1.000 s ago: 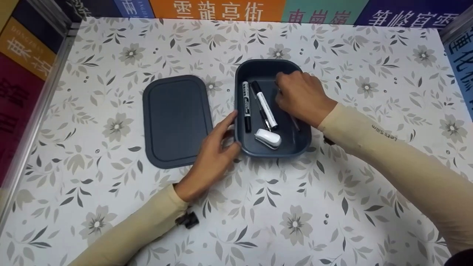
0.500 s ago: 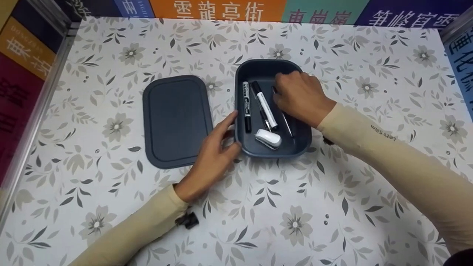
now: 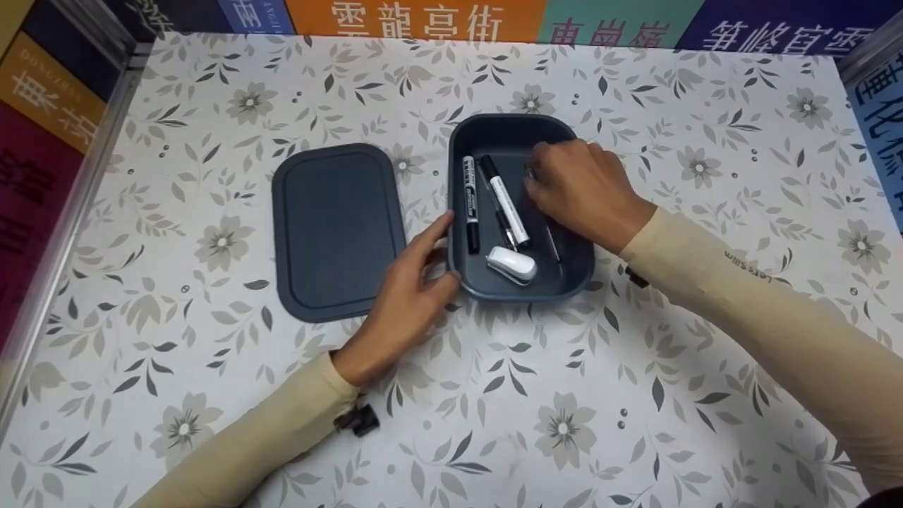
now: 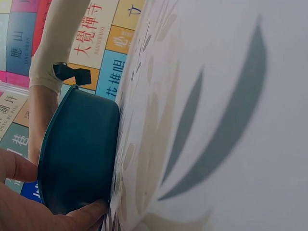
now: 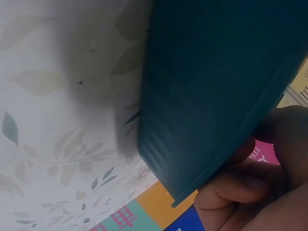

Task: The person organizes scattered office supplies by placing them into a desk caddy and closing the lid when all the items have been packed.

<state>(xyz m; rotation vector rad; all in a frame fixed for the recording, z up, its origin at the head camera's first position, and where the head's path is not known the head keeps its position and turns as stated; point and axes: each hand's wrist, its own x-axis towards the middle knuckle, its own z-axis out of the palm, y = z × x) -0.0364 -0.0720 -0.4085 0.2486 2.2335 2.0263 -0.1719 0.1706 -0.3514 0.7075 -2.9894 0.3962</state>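
A dark blue-grey box [image 3: 522, 291] stands uncovered on the table in the head view. My left hand [image 3: 409, 296] rests against its left wall with thumb and fingers fairly straight; the left wrist view shows that contact too. My right hand [image 3: 582, 187] reaches over the right rim with curled fingers and pinches a slim dark pen [image 3: 553, 243], its middle hidden by the hand. Beside it in the box lie a black-and-white marker [image 3: 472, 204], a white marker [image 3: 509, 210] with a black cap, another thin pen [image 3: 504, 224] partly under it, and a small white stapler-like object [image 3: 512, 264].
Left of the box a matching flat lid [image 3: 338, 233] lies on the flower-patterned tablecloth [image 3: 564, 430]. Coloured panels [image 3: 416, 20] with large characters border the table at the back and sides.
The pen's lower end shifted left and came further into sight, then stayed near there. My right hand and forearm have drifted slightly right. The left hand keeps its place on the box.
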